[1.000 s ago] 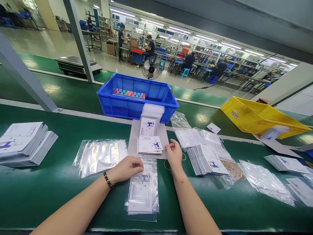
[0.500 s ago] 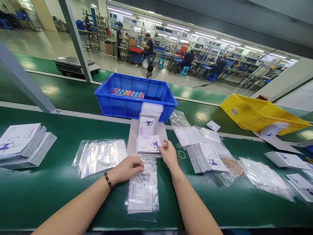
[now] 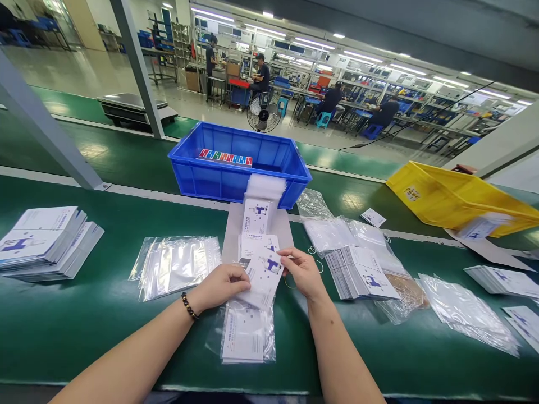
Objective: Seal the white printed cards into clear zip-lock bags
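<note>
A white booklet (image 3: 266, 275) with a purple picture is tilted above clear plastic bags (image 3: 269, 353), which lie in front of me with printed booklets showing through. My right hand (image 3: 304, 273) pinches the booklet by its upper right corner. My left hand (image 3: 223, 287) is closed, thumb against forefinger, at the booklet's left edge and the mouth of the top bag; its fingertips are partly hidden. Just beyond, a stack of booklets (image 3: 255, 245) rests on a grey cardboard sheet (image 3: 231, 230). Flat empty bags (image 3: 181, 266) lie left of my left hand.
A blue bin (image 3: 236, 179) stands behind the cardboard, a yellow bin (image 3: 458, 196) at the right. Booklet stacks lie at far left (image 3: 46, 241) and right (image 3: 366, 275). Rubber bands (image 3: 318, 265) and more bags (image 3: 467, 311) are on the right. People sit and stand in the background.
My right hand has lifted a booklet off the stack and brought it toward me over the bags. The top bag has shifted left. The view has shifted slightly.
</note>
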### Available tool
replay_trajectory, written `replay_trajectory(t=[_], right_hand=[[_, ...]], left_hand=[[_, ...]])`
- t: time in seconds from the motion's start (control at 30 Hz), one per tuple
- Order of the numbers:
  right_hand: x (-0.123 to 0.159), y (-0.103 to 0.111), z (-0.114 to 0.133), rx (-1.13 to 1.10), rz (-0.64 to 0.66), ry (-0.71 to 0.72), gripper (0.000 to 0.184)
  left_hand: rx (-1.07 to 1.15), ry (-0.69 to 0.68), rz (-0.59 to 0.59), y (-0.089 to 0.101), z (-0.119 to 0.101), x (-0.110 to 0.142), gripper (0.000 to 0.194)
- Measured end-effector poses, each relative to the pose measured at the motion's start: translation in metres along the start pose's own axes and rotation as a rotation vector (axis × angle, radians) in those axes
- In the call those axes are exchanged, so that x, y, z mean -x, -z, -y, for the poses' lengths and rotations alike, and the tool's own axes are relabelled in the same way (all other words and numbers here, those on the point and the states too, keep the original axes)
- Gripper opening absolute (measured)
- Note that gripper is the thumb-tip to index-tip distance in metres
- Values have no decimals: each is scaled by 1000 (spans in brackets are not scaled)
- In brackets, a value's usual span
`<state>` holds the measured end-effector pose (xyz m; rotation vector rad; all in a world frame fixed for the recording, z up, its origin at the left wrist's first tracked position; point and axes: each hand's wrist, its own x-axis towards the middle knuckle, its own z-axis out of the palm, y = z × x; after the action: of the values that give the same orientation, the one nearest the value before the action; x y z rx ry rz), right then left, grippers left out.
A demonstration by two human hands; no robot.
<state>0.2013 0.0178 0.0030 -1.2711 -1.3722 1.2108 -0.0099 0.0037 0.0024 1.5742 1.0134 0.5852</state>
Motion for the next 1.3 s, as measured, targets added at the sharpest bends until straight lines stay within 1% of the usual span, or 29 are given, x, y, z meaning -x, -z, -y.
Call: replay_trajectory(t=[0.1, 0.13, 0.17, 0.23, 0.27, 0.37, 0.4, 0.43, 0.47, 0.53, 0.57, 0.63, 0.67, 0.73, 0.8, 0.93, 1.03, 1.17, 1.23, 1.3], right_hand=[[5, -5, 6, 157, 350, 68, 11], [6, -8, 8, 196, 446, 79, 11], [7, -10, 9, 218, 512, 75, 11], [8, -13, 9, 223, 556, 36, 14], [9, -14, 8, 219, 548, 12, 16], [9, -16, 5, 191, 471, -37, 14], [10, -16, 5, 169, 437, -42, 10], [10, -17, 4, 141, 403, -44, 8], [11, -18, 4, 112, 377, -47, 12], [12, -20, 5, 69, 344, -62, 21], [12, -21, 5, 61, 337, -69, 19], [12, -24, 6, 83, 319, -63, 7], [13, -25, 7, 108, 301, -44, 7], [12, -27, 7, 166, 254, 13, 13], [12, -29, 8, 197, 219, 64, 13], [12, -35, 8, 210, 228, 110, 11], [14, -41, 6, 236, 209, 150, 13], [16, -43, 3, 285, 198, 216, 16], [15, -40, 2, 333, 195, 259, 14], [14, -37, 0, 398, 135, 317, 6]], left_hand=[[56, -48, -43, -4, 1, 0, 16], [78, -61, -68, -6, 1, 0, 16], [98, -68, -92, -6, 1, 0, 16], [147, -49, -125, -7, 1, 0, 16], [180, -18, -134, -7, 1, 0, 16], [292, 115, -133, -5, 1, 0, 31], [313, 150, -127, -5, 0, -1, 30], [315, 169, -125, -5, 0, -1, 25], [305, 171, -128, -4, 0, -1, 21], [279, 153, -152, -4, 0, -1, 20], [272, 141, -170, -5, -1, -1, 20], [277, 125, -192, -5, -1, -1, 19], [281, 115, -200, -5, -1, -1, 18], [274, 96, -209, -5, -1, -1, 16], [260, 86, -216, -5, 0, -1, 16], [263, 65, -196, -7, 1, -1, 16], [249, 36, -191, -10, 2, -2, 16], [163, 16, -200, -11, -1, -1, 16], [22, 3, -187, -4, -6, 1, 16], [-205, -3, -208, 8, -11, 6, 19]])
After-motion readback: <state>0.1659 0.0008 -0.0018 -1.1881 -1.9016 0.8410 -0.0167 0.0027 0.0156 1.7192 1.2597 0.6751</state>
